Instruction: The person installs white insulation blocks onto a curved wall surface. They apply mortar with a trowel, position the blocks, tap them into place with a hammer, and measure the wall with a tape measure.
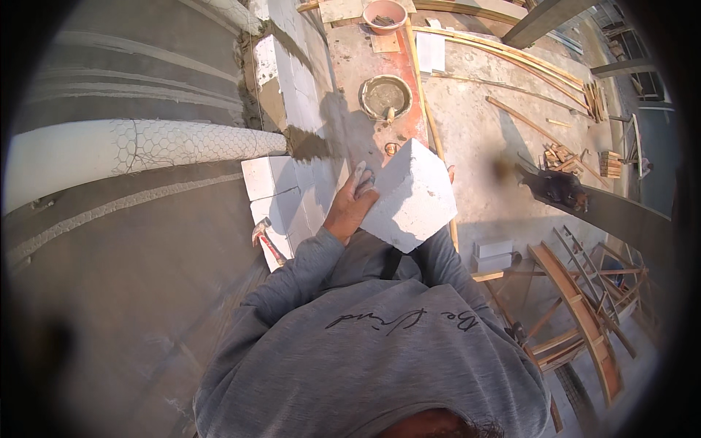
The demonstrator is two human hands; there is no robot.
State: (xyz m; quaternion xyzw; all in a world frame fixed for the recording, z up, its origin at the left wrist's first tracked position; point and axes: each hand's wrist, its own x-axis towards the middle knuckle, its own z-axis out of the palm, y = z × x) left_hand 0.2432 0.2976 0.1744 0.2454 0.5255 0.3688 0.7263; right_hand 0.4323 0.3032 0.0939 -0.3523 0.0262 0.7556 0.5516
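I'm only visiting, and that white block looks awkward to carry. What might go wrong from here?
The white block might slip: the left hand presses one side, but the right hand is mostly hidden, so its hold is hard to judge. The hammer lies at the edge of the laid blocks, so a sleeve might knock it off. The round tub stands just ahead, where a dropped block could hit it.

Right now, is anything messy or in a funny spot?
Yes. The hammer lies right by the edge of the white wall blocks, so it might get knocked off. On the floor at right, short wood pieces lie jumbled near a neater stack. The white block between the left hand and right hand shows no big break.
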